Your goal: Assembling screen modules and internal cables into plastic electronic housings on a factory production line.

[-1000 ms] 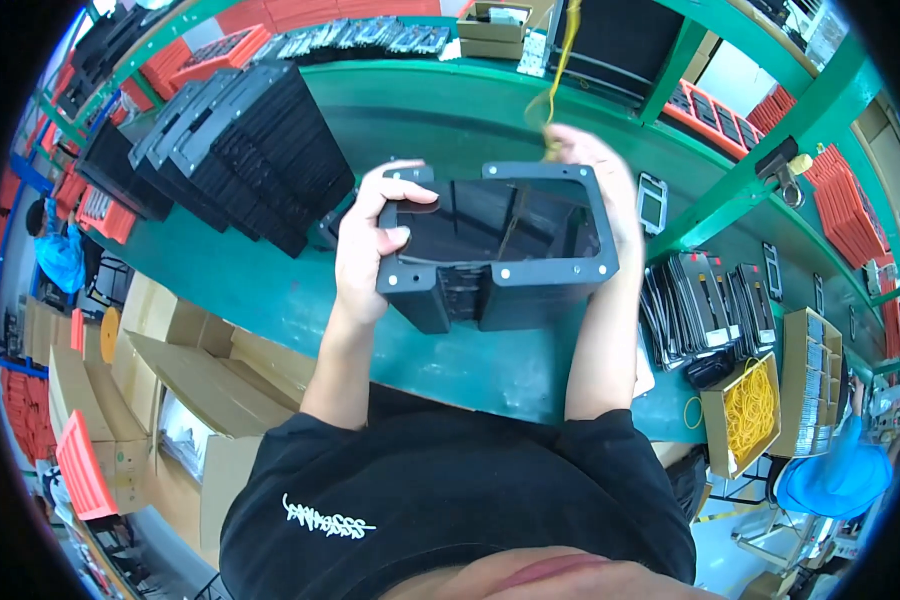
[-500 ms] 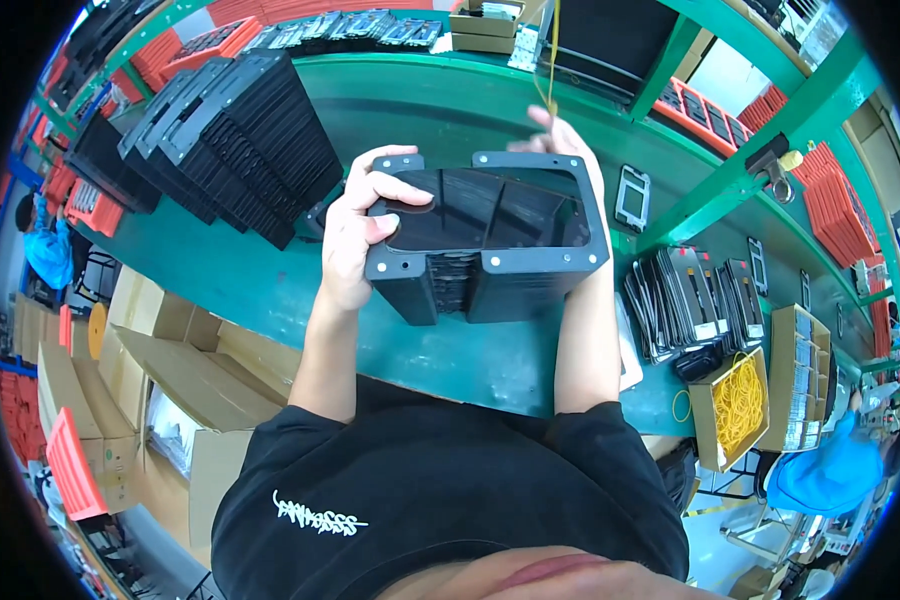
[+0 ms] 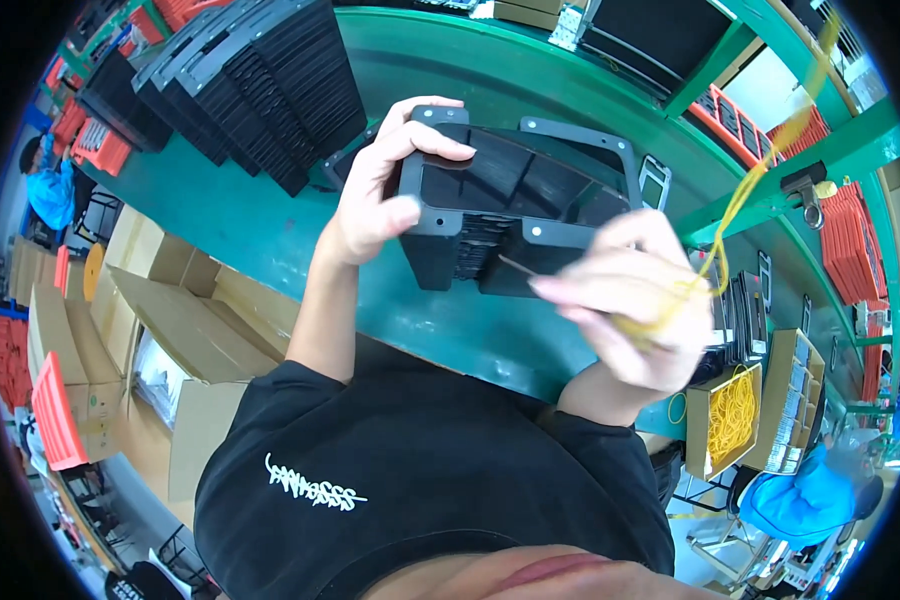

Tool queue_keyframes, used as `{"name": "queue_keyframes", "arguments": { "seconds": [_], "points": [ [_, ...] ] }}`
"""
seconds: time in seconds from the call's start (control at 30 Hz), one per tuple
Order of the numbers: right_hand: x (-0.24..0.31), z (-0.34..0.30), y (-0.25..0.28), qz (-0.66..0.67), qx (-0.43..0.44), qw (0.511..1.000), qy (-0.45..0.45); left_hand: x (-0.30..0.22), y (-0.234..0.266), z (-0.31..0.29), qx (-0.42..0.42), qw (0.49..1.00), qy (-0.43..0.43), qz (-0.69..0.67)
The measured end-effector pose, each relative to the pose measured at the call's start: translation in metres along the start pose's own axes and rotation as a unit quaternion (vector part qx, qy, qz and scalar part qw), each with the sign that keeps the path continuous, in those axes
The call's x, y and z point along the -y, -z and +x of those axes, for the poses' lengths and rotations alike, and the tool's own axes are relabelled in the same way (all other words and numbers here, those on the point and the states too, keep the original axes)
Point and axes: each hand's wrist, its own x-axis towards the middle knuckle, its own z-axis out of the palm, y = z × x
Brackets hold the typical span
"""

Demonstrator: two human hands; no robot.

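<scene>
Right hand point(image 3: 635, 300): nearest — blurred, fingertips bunched, seemingly pinching a yellow cord point(image 3: 753, 182)
Stack point(image 3: 530, 180): black, just left of and beyond the right fingertips — long axis left to right; contact unclear
Left hand point(image 3: 373, 195): clasps the stack's left end, fingers over the top
Bench point(image 3: 435, 340): green, taller piles point(image 3: 285, 90) far left
</scene>
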Motion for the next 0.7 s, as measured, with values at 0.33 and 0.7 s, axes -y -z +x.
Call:
{"name": "queue_keyframes", "arguments": {
  "seconds": [0.33, 0.7],
  "points": [
    [0.003, 0.015, -0.022, -0.281, 0.131, 0.951, 0.013, 0.003, 0.009, -0.002, 0.054, 0.992, -0.08, 0.087],
    [-0.02, -0.001, 0.008, -0.21, -0.275, 0.935, 0.074, 0.034, 0.039, 0.01, -0.233, 0.946, 0.154, -0.162]
  ]
}}
